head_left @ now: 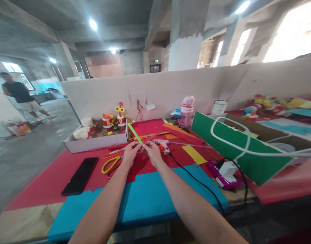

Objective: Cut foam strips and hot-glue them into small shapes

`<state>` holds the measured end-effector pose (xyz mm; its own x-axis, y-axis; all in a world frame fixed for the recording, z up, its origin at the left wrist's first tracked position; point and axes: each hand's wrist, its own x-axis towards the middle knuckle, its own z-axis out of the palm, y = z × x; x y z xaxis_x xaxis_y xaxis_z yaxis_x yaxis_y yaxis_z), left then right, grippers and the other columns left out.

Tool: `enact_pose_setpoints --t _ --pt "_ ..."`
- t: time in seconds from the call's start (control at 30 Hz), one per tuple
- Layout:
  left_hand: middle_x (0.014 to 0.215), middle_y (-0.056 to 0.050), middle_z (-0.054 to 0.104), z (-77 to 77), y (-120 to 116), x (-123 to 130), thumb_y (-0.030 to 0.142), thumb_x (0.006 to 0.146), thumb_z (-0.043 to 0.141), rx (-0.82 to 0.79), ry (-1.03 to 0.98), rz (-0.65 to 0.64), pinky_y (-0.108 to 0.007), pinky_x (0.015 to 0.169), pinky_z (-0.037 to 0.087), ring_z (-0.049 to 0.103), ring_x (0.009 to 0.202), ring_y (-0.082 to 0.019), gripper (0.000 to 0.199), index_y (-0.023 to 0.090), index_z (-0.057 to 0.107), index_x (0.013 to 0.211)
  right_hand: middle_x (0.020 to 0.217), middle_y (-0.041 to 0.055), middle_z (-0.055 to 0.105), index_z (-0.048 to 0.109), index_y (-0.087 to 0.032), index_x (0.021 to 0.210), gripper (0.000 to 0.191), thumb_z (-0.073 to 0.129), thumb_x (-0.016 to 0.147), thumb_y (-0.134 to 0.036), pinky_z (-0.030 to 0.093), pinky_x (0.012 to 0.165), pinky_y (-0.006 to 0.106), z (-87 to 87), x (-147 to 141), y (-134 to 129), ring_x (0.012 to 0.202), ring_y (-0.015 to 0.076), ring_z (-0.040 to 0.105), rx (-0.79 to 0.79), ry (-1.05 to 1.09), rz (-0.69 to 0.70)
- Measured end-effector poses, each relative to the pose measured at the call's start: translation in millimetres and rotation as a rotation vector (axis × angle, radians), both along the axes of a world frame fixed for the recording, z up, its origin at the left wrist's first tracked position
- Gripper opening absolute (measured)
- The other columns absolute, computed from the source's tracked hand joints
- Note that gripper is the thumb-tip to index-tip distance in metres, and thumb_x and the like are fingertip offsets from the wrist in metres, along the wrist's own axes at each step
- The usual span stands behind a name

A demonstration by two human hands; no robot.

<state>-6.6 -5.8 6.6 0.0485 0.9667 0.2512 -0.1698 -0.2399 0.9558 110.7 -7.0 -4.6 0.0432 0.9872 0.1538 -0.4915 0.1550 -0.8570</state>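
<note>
Both of my hands meet over the middle of the table, pinching the lower end of a narrow bright green paper strip. My left hand is closed on it from the left, my right hand from the right. The strip's free end points up and to the left. Just beyond my right hand lies a pink and white glue gun with a black cord. Yellow-handled scissors rest beside my left wrist. A yellow paper piece lies further right.
A black phone lies at left. Behind it, an open box holds paper cups and a yellow-headed cup figure. A green-sided box and a purple power strip stand at right. A person stands far left.
</note>
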Motion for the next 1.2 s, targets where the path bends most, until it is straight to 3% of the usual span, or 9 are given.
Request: enact_pose_setpoints --t 0.23,0.37,0.53,0.73,1.2 --pt "0.062 0.0 0.062 -1.6 1.8 -1.0 0.035 0.063 0.076 -0.02 0.002 0.049 -0.024 0.06 0.042 0.053 0.057 -0.01 0.025 0.015 0.067 0.073 0.058 -0.0021 0.064 0.057 -0.019 0.069 0.031 0.075 0.058 -0.042 0.053 0.062 0.032 1.3 2.3 0.6 0.056 0.0156 0.062 0.016 -0.048 -0.005" --pt "0.063 0.0 0.063 -0.7 0.7 -0.2 0.036 0.061 0.076 -0.025 -0.021 0.012 -0.024 0.061 0.041 0.054 0.058 -0.01 0.026 0.015 0.067 0.073 0.059 -0.0016 0.065 0.058 -0.019 0.068 0.03 0.075 0.058 -0.041 0.053 0.062 0.033 0.5 1.5 1.5 0.056 0.0167 0.063 0.014 -0.043 -0.015" --pt "0.061 0.001 0.061 1.6 -0.1 -1.0 0.033 0.059 0.078 -0.058 -0.102 0.0 -0.024 0.059 0.04 0.052 0.056 -0.009 0.026 0.014 0.065 0.07 0.061 -0.0026 0.065 0.055 -0.02 0.069 0.032 0.077 0.053 -0.036 0.053 0.063 0.032 3.1 3.7 1.6 0.059 0.0165 0.064 -0.004 0.059 0.048" --pt "0.06 0.001 0.059 0.5 1.3 -4.0 0.033 0.061 0.077 -0.041 -0.075 -0.044 -0.023 0.057 0.038 0.049 0.054 -0.008 0.024 0.014 0.066 0.071 0.059 -0.003 0.064 0.055 -0.02 0.066 0.032 0.079 0.052 -0.036 0.053 0.062 0.031 2.9 8.0 2.7 0.058 0.0145 0.063 -0.082 0.13 0.085" --pt "0.064 -0.002 0.064 -1.3 2.8 -5.5 0.035 0.056 0.08 -0.052 -0.052 -0.014 -0.024 0.058 0.043 0.056 0.058 -0.011 0.029 0.013 0.068 0.07 0.063 -0.0034 0.064 0.064 -0.018 0.073 0.036 0.083 0.049 -0.037 0.053 0.065 0.027 6.4 7.0 -4.9 0.057 0.0101 0.059 -0.073 0.107 0.147"
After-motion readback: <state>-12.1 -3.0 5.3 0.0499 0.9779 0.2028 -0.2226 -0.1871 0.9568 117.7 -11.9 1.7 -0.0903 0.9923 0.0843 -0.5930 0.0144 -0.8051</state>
